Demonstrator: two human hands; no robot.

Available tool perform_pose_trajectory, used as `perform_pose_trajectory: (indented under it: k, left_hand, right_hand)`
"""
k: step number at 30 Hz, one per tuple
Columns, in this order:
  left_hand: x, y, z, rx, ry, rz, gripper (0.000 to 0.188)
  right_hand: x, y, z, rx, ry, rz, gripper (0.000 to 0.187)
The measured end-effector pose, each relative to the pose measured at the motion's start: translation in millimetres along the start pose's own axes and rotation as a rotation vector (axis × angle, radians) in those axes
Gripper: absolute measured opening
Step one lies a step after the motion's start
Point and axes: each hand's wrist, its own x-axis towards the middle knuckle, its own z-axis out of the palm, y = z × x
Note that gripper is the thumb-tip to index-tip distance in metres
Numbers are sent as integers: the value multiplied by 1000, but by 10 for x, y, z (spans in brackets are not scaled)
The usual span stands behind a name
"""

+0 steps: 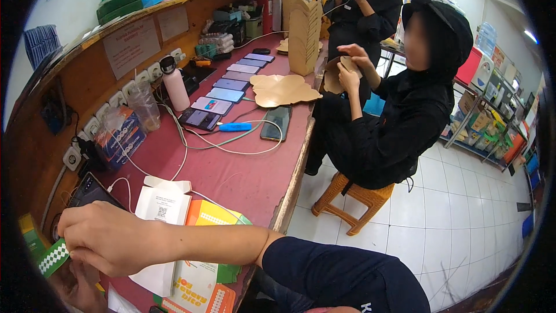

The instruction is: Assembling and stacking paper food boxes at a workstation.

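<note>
At the lower left, my right hand reaches across the desk, its fingers closed on a green printed card piece with a white diamond pattern. Just below it is my left hand, in shadow and cut by the rim; it appears to grip the same piece, its fingers partly hidden. Under my right forearm lies a white folded carton with a printed square code. Orange, yellow and green printed packaging sheets stick out beside it. A black phone or tablet leans behind my right hand.
Several phones line the red desk; white cables cross it. Beyond are a pink bottle, brown paper pieces and stacked cardboard trays. A seated co-worker folds brown card; another person holds a phone.
</note>
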Motion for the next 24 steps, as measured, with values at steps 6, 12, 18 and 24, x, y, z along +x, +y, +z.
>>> perform_pose_trajectory:
  k: [6, 12, 18, 24]
  left_hand:
    - [14, 14, 41, -145, -73, -16, 27]
    - [22, 7, 131, -298, -152, -42, 27]
    - [35, 82, 188, -447, -228, -62, 27]
    - [48, 216, 151, -582, -292, -65, 28]
  right_hand:
    - [8, 2, 54, 51, 88, -101, 10]
    - [27, 32, 33, 338, -13, -78, 13]
    - [50, 71, 67, -76, 0, -381, 40]
    - [83, 187, -10, 104, -40, -342, 67]
